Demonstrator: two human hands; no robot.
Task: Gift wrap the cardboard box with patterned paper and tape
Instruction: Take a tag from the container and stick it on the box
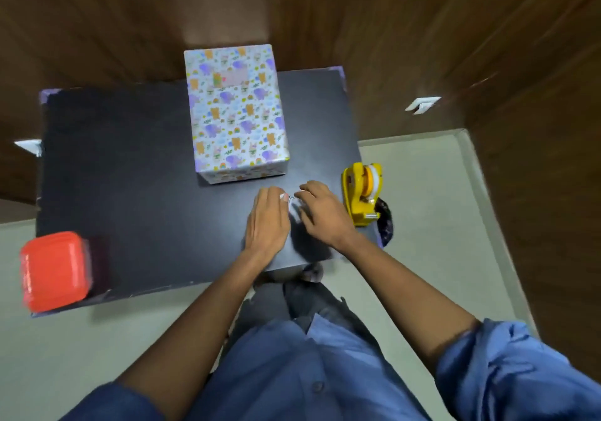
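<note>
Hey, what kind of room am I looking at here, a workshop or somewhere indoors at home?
Probably a small indoor room in a home or office, set up as a makeshift craft spot: dark wood-panelled walls with a white wall switch, a pale tiled floor, and a small black table holding a wrapped box and a yellow tape dispenser.

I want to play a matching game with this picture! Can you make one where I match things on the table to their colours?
Things:
1. wrapped box
2. tape dispenser
3. container
4. table

Colours:
A. red
B. black
C. white with purple and orange animals
D. yellow

Right pairs: 1-C, 2-D, 3-A, 4-B
</note>
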